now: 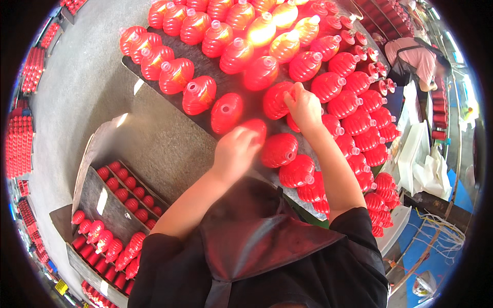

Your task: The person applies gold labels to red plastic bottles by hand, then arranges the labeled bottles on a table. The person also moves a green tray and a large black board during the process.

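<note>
My right hand pinches a bottle near its neck; my left hand curls over another bottle, likely slick, surest by the neck

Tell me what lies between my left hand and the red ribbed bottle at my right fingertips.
In the head view, another red ribbed bottle, blurred, is at your left hand; beyond it shows a narrow strip of dark board.
</note>
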Demonstrator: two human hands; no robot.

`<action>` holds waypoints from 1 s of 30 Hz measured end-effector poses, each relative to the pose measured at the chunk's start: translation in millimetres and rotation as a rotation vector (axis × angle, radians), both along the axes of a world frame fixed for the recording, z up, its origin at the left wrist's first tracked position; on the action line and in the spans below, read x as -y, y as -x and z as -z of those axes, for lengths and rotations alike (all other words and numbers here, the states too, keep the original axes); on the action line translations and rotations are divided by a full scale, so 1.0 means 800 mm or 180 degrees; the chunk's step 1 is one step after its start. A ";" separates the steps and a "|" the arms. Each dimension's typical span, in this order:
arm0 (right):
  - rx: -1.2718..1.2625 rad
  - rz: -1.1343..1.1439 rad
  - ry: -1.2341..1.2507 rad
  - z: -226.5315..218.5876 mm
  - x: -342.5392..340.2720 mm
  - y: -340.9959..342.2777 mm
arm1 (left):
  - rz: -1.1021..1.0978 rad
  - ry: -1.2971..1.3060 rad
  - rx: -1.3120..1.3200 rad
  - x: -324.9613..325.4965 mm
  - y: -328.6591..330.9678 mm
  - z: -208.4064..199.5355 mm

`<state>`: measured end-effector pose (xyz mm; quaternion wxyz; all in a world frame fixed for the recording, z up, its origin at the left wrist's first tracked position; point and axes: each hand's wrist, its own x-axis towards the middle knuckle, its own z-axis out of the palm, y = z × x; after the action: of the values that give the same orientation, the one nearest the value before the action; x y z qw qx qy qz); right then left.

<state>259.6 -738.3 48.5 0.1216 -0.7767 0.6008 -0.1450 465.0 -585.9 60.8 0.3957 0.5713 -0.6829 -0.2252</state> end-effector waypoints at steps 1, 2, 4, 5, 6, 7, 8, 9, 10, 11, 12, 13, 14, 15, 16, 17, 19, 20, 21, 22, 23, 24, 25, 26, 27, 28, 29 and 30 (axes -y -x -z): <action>0.0013 -0.0031 0.0011 0.005 0.004 -0.001 | 0.0003 0.0029 0.0005 0.005 0.001 0.005; 0.0016 -0.0030 0.0012 0.009 0.007 -0.002 | 0.0011 -0.0017 0.0062 0.009 0.002 0.010; 0.0026 -0.0075 0.0046 0.012 0.012 -0.003 | 0.0000 -0.0035 0.0056 0.017 0.003 0.018; 0.0028 -0.0114 0.0074 0.013 0.013 -0.003 | 0.0011 -0.0060 0.0048 0.019 0.004 0.022; 0.0049 -0.0166 0.0095 0.013 0.014 -0.003 | 0.0049 -0.0015 0.0054 0.022 0.006 0.026; 0.0054 -0.0220 0.0121 0.013 0.013 -0.003 | 0.0102 0.0013 0.0057 0.024 0.008 0.029; 0.0076 -0.0277 0.0137 0.013 0.013 -0.003 | 0.0165 0.0033 0.0058 0.025 0.010 0.031; 0.0097 -0.0270 0.0142 0.012 0.012 -0.001 | 0.0173 0.0017 0.0117 0.024 0.012 0.033; 0.0080 -0.0303 0.0071 0.012 0.011 0.000 | 0.0183 0.0005 0.0179 0.022 0.012 0.034; 0.0089 -0.0273 -0.0046 0.011 0.011 0.003 | 0.0188 0.0015 0.0247 0.022 0.012 0.034; 0.0105 -0.0248 -0.0150 0.009 0.011 0.006 | 0.0197 0.0030 0.0224 0.022 0.010 0.034; 0.0150 -0.0292 -0.0263 0.007 0.011 0.009 | 0.0220 0.0014 0.0224 0.021 0.010 0.034; 0.0531 -0.0345 -0.0301 0.003 0.013 0.013 | 0.0233 0.0017 0.0228 0.021 0.010 0.033; 0.1068 -0.0086 -0.0478 -0.001 0.016 0.018 | 0.0229 0.0040 0.0219 0.021 0.010 0.031; 0.1496 0.0232 -0.0884 -0.005 0.020 0.024 | 0.0222 0.0010 0.0266 0.020 0.011 0.030; 0.1941 0.0599 -0.1235 -0.009 0.023 0.029 | 0.0107 -0.0036 0.0149 0.019 0.015 0.028; 0.1501 0.0143 -0.0816 -0.014 0.030 0.032 | -0.0149 -0.0200 -0.0086 0.007 0.023 0.022; 0.1276 -0.0049 -0.0583 -0.013 0.032 0.031 | -0.0234 -0.0212 -0.0011 0.000 0.024 0.020; 0.1045 -0.0249 -0.0349 -0.011 0.033 0.029 | -0.0327 -0.0222 0.0044 -0.009 0.022 0.018; 0.0582 -0.0618 -0.0174 -0.007 0.034 0.025 | -0.0429 -0.0200 0.0062 -0.020 0.018 0.017; 0.0353 -0.0669 -0.0118 -0.002 0.033 0.022 | -0.0454 -0.0318 0.0063 -0.035 0.011 0.016; 0.0146 -0.0807 -0.0048 0.004 0.033 0.017 | -0.0488 -0.0410 0.0030 -0.054 0.000 0.016; -0.0091 -0.0933 -0.0031 0.010 0.033 0.013 | -0.0535 -0.0507 0.0000 -0.077 -0.013 0.016; -0.0100 -0.0915 0.0134 0.016 0.032 0.012 | -0.0633 -0.0730 0.0096 -0.104 -0.027 0.016; -0.0097 -0.0810 0.0195 0.021 0.033 0.011 | -0.0740 -0.0958 0.0181 -0.135 -0.039 0.017; -0.0079 -0.0854 0.0297 0.025 0.033 0.011 | -0.0947 -0.1018 0.0238 -0.168 -0.049 0.020; -0.0092 -0.0828 0.0380 0.027 0.034 0.011 | -0.1160 -0.1078 0.0303 -0.202 -0.059 0.022; -0.0072 -0.0867 0.0361 0.028 0.034 0.014 | -0.1316 -0.1218 0.0410 -0.237 -0.070 0.023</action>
<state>248.6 -765.4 26.3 0.0894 -0.8582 0.4820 -0.1521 520.9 -396.5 42.4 0.2740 0.7758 -0.5207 -0.2277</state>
